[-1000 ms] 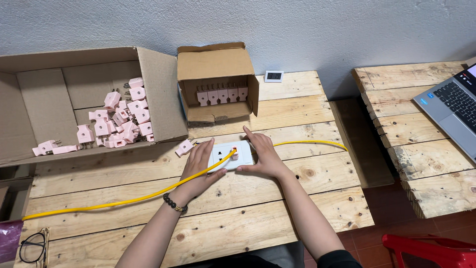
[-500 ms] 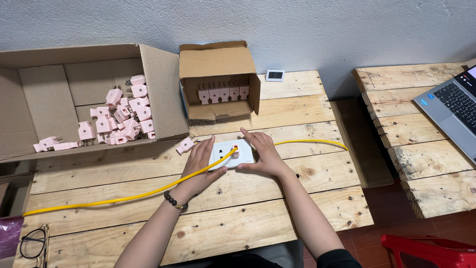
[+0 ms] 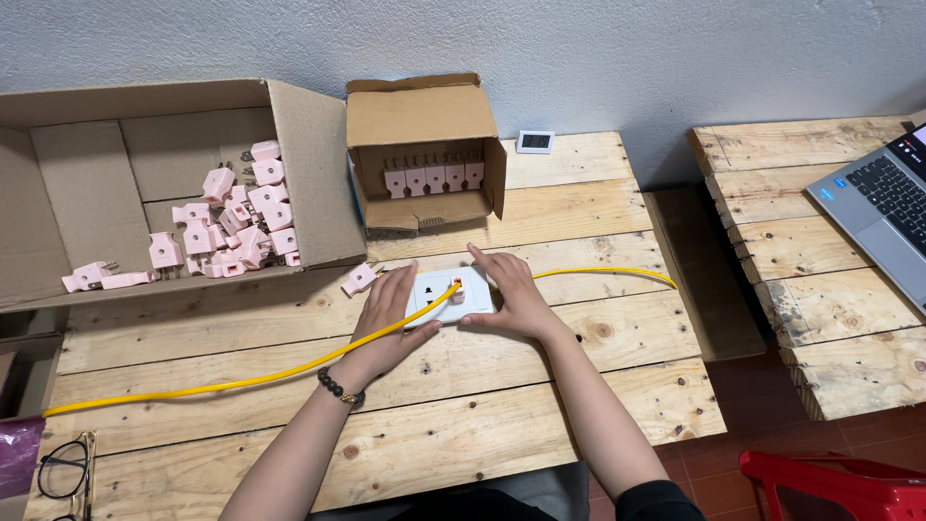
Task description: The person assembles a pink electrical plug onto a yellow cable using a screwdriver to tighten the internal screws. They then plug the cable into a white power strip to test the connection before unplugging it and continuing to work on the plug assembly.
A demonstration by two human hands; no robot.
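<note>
1. White socket plate (image 3: 436, 292): lies flat on the wooden worktop (image 3: 540, 425), just in front of the small open carton (image 3: 424, 145), between the two hands.
2. Pink plug (image 3: 457, 289): seated in the right part of the socket plate; a yellow cable (image 3: 241, 380) runs from it leftward across the worktop towards the left edge.
3. Left hand (image 3: 386, 314): palm down on the left edge of the socket plate, fingers spread and flat, resting over the yellow cable; its grip closes on nothing. A dark bead bracelet (image 3: 340, 389) circles the wrist.
4. Right hand (image 3: 511, 294): laid against the right edge of the socket plate, fingers extended, thumb near the pink plug; whether the thumb touches the plug cannot be told.
5. Second yellow stretch (image 3: 617, 274): curves out to the right from behind the right hand.
6. Loose pink plug (image 3: 359, 280): lies on the worktop just left of the left hand.
7. Large carton (image 3: 309, 164): open, on its side, holding a heap of pink plugs (image 3: 236, 222).
8. Small open carton: holds a row of pink plugs (image 3: 434, 178).
9. Laptop (image 3: 883, 217): on the neighbouring worktop, well apart.
10. Spectacles (image 3: 66, 469): at the lower left corner.
</note>
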